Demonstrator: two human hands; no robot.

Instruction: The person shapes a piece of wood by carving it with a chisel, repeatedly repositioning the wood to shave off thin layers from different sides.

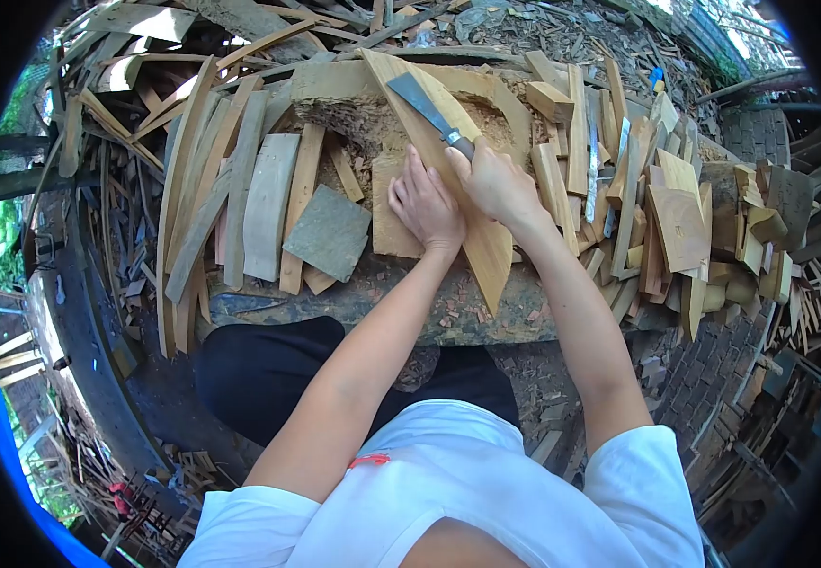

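My right hand (499, 186) is closed round the handle of a broad-bladed chopping knife (420, 100), its dark blade pointing up and left over a wooden board (487, 245). This long board is pale yellow, tapers to a point at its near end, and lies slantwise across the workbench. My left hand (427, 206) rests with fingers stretched out against the board's left side, just below the knife's handle. Underneath sits a thick wooden block (392, 227), partly covered by my left hand and the board.
A grey square slab (328, 233) and several long wooden strips (270, 206) lie to the left. On the right are stacked offcuts (678, 227) and upright pieces. Wood chips litter the log bench (410, 317) near my knees. Scrap wood (259, 38) is heaped behind.
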